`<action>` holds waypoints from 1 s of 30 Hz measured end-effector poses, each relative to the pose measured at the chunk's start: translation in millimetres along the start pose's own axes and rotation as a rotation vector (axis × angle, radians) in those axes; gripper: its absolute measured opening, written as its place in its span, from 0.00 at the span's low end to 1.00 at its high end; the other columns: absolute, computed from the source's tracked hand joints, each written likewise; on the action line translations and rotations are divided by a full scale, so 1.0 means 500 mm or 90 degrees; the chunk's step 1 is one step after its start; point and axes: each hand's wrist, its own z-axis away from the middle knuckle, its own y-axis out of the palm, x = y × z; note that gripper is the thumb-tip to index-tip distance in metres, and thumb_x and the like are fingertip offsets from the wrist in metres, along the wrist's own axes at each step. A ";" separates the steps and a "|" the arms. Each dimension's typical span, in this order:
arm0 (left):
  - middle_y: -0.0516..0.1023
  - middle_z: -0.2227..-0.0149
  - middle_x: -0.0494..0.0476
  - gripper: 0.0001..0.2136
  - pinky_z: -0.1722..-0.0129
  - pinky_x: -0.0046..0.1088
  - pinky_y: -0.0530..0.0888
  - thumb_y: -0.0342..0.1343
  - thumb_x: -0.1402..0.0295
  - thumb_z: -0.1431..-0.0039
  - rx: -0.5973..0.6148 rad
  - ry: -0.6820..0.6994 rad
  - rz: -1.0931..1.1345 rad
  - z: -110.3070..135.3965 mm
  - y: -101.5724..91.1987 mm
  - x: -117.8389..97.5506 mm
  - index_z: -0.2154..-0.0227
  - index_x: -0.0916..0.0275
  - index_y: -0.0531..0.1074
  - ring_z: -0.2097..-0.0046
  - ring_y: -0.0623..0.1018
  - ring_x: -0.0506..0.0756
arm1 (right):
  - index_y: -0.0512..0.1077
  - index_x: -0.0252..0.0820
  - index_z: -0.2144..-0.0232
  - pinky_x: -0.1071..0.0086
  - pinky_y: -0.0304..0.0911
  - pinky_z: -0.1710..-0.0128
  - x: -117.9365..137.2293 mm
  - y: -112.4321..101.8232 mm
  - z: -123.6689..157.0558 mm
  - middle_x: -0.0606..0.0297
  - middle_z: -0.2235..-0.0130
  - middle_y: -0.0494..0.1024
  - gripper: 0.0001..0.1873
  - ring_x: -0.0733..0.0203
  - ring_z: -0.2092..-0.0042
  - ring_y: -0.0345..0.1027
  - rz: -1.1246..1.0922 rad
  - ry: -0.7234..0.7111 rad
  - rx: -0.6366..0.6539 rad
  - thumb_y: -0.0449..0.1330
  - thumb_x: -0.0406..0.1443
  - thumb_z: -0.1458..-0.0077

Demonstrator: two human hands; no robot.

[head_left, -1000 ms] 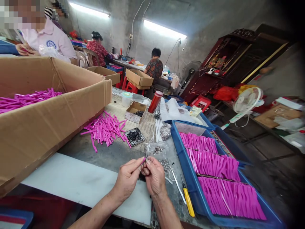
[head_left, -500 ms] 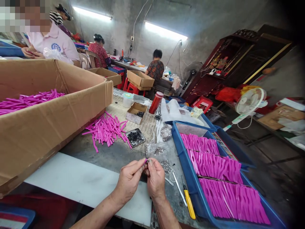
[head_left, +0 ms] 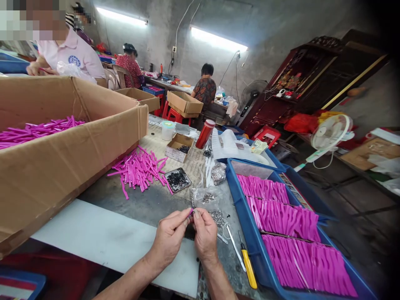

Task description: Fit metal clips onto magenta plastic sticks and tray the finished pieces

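My left hand (head_left: 168,237) and my right hand (head_left: 205,233) meet fingertip to fingertip over the near edge of the table. Both pinch one small pink plastic piece (head_left: 190,211), of which only the tip shows between the fingers. Just beyond them lie small clear bags of tiny metal parts (head_left: 204,196). A loose heap of pink plastic sticks (head_left: 139,169) lies further back to the left, beside a small black tray of dark parts (head_left: 177,179).
A large cardboard box (head_left: 62,146) holding pink sticks fills the left. A blue tray (head_left: 250,233) with rows of pink pieces sits right. A yellow-handled tool (head_left: 248,262) and tweezers (head_left: 233,246) lie near my right hand. Other people sit at tables behind.
My hands have stayed pinched together on the pink piece, with only slight finger shifts. The view has drifted a little.
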 end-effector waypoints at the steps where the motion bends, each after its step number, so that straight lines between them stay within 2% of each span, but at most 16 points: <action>1: 0.70 0.74 0.55 0.13 0.76 0.22 0.68 0.47 0.70 0.46 0.000 -0.006 0.005 0.000 0.000 0.000 0.59 0.64 0.70 0.72 0.69 0.50 | 0.65 0.39 0.78 0.74 0.55 0.75 0.002 0.000 -0.001 0.70 0.79 0.64 0.09 0.68 0.76 0.56 0.011 -0.003 -0.001 0.54 0.39 0.52; 8: 0.69 0.74 0.55 0.13 0.76 0.22 0.67 0.47 0.71 0.47 0.000 -0.020 0.013 0.005 0.000 0.003 0.59 0.63 0.70 0.72 0.69 0.50 | 0.65 0.39 0.78 0.74 0.57 0.76 0.010 0.001 -0.005 0.70 0.79 0.65 0.07 0.67 0.76 0.58 0.021 0.010 -0.023 0.57 0.38 0.56; 18: 0.69 0.74 0.55 0.14 0.76 0.23 0.67 0.47 0.71 0.46 0.001 -0.028 0.016 0.007 0.003 0.011 0.58 0.63 0.70 0.73 0.69 0.50 | 0.65 0.40 0.78 0.75 0.55 0.75 0.011 0.002 -0.001 0.71 0.79 0.63 0.08 0.68 0.76 0.56 0.075 -0.055 -0.009 0.54 0.37 0.52; 22: 0.68 0.75 0.54 0.13 0.76 0.23 0.67 0.47 0.71 0.46 0.000 -0.024 0.010 0.008 0.003 0.013 0.58 0.63 0.70 0.73 0.68 0.50 | 0.65 0.40 0.77 0.74 0.56 0.74 0.012 -0.002 -0.002 0.70 0.78 0.64 0.06 0.67 0.75 0.57 0.063 -0.038 -0.011 0.55 0.36 0.53; 30: 0.69 0.75 0.54 0.13 0.76 0.23 0.68 0.47 0.70 0.47 -0.006 -0.029 0.015 0.010 0.006 0.013 0.59 0.63 0.71 0.73 0.68 0.50 | 0.63 0.40 0.79 0.75 0.54 0.77 0.012 0.002 0.003 0.71 0.80 0.60 0.11 0.68 0.77 0.54 0.072 -0.022 -0.001 0.52 0.40 0.50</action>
